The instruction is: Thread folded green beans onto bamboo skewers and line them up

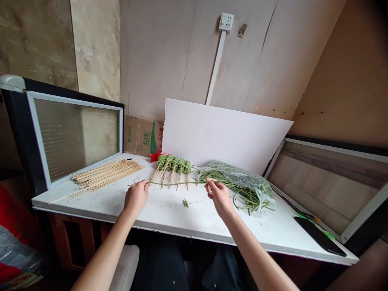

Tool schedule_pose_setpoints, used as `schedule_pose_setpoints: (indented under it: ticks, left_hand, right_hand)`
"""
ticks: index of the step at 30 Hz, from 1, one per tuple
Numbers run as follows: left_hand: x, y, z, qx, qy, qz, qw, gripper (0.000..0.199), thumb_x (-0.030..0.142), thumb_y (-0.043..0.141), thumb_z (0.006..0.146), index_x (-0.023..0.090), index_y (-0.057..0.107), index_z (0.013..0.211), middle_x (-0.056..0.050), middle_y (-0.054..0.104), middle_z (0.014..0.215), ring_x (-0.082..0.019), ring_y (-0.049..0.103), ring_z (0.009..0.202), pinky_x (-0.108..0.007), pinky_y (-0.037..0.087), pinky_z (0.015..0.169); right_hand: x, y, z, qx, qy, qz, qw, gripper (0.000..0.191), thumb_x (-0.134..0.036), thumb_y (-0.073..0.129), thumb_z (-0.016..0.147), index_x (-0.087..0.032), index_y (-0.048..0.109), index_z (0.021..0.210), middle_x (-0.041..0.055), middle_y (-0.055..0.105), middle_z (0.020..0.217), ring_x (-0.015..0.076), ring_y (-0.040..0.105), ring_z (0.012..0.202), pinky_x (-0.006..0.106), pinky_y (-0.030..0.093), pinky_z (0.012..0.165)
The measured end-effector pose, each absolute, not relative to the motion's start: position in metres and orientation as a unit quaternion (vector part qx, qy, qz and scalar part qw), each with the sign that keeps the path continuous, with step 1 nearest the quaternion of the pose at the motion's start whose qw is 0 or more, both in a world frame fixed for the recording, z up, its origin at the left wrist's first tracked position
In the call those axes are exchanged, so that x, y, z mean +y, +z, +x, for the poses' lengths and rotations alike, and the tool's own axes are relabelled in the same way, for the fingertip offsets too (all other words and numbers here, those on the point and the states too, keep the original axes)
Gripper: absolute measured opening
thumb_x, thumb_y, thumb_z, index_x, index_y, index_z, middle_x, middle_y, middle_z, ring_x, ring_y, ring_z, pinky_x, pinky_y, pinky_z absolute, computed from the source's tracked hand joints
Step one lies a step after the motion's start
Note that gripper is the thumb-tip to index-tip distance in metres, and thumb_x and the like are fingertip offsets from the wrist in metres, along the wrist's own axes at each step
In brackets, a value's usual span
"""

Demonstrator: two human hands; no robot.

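A long thin green bean (177, 184) stretches level between my two hands above the white table. My left hand (136, 195) pinches its left end, and my right hand (218, 194) grips it near the right end. Below it, a short bunch of green bean pieces (186, 203) sits on a thin skewer lying on the table. Behind the bean lies a pile of finished-looking green bean skewers (174, 163), their bare sticks pointing toward me. To the right, loose long beans (247, 198) spill from a clear plastic bag (253, 180).
Many bare bamboo skewers (106, 176) lie at the table's left. A cardboard box (138, 135) and a white board (224, 131) stand at the back. Near the right edge lies a black phone (318, 236). Framed glass panels (77, 135) border the table's sides.
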State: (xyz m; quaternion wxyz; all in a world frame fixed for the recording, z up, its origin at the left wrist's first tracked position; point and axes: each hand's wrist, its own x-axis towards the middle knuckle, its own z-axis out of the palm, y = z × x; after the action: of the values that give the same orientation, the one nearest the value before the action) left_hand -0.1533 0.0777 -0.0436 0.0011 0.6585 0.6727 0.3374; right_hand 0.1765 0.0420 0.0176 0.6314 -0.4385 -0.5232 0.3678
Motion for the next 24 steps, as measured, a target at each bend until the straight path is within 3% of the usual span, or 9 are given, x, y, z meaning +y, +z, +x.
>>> schedule_pose_setpoints:
  ticks: [4, 10, 17, 20, 24]
  left_hand:
    - [0.087, -0.055, -0.167, 0.669, 0.329, 0.666, 0.009, 0.034, 0.026, 0.046, 0.099, 0.021, 0.076, 0.113, -0.011, 0.081, 0.098, -0.029, 0.074, 0.09, -0.032, 0.052, 0.076]
    - [0.096, -0.08, -0.172, 0.648, 0.332, 0.681, 0.078, 0.028, 0.022, 0.05, 0.094, 0.02, 0.075, 0.107, -0.009, 0.082, 0.098, -0.026, 0.076, 0.092, -0.03, 0.053, 0.081]
    - [0.078, -0.051, -0.139, 0.711, 0.252, 0.655, 0.038, 0.05, 0.023, 0.056, 0.09, 0.014, 0.059, 0.138, -0.015, 0.078, 0.096, -0.032, 0.074, 0.087, -0.035, 0.052, 0.073]
    - [0.054, -0.03, -0.098, 0.597, 0.352, 0.718, 0.064, 0.034, 0.032, 0.049, 0.1, 0.018, 0.066, 0.126, -0.01, 0.076, 0.091, -0.026, 0.071, 0.084, -0.035, 0.053, 0.082]
    - [0.013, -0.018, -0.038, 0.391, 0.443, 0.788, 0.174, 0.037, 0.045, 0.05, 0.105, 0.02, 0.072, 0.12, -0.013, 0.075, 0.116, -0.026, 0.069, 0.106, -0.038, 0.054, 0.098]
  right_hand:
    - [0.042, -0.02, 0.196, -0.498, 0.368, -0.448, 0.645, 0.051, -0.065, 0.081, 0.078, -0.018, 0.075, 0.095, 0.0089, 0.073, 0.081, 0.0206, 0.064, 0.068, 0.03, 0.045, 0.051]
    - [0.02, -0.029, 0.212, -0.528, 0.382, -0.445, 0.615, 0.047, -0.062, 0.083, 0.078, -0.018, 0.079, 0.095, 0.0086, 0.075, 0.082, 0.0203, 0.063, 0.07, 0.032, 0.05, 0.057]
    - [0.007, -0.036, 0.21, -0.577, 0.384, -0.444, 0.569, 0.046, -0.06, 0.086, 0.075, -0.019, 0.08, 0.096, 0.0103, 0.079, 0.082, 0.026, 0.073, 0.076, 0.036, 0.057, 0.062]
    - [-0.001, -0.042, 0.199, -0.602, 0.375, -0.439, 0.552, 0.043, -0.059, 0.085, 0.077, -0.021, 0.081, 0.098, 0.0098, 0.08, 0.089, 0.027, 0.076, 0.081, 0.038, 0.061, 0.071]
    - [-0.023, -0.039, 0.185, -0.65, 0.36, -0.419, 0.521, 0.034, -0.054, 0.08, 0.086, -0.025, 0.082, 0.104, 0.01, 0.081, 0.107, 0.0296, 0.076, 0.1, 0.043, 0.061, 0.091]
